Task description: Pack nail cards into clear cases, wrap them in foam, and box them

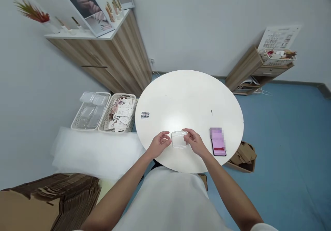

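Observation:
A small clear plastic box (179,140) is near the front of the round white table (191,93). My right hand (194,142) grips its right side, fingers at the upper right corner and along the edge. My left hand (159,144) is just left of the box, fingers curved and apart with nothing between them. Left on the table lies a small sheet of dark round stickers (145,115). To the right of my right hand lies a phone (218,142) with a pink screen. A tiny dark piece (211,112) sits farther back.
Left of the table stand a white basket of printed cards (130,129) and a basket with clear plastic boxes (74,124). Translucent wrap (95,151) and stacked cardboard (74,203) lie nearer. A wooden cabinet (124,51) stands behind; an open carton (248,169) is at right.

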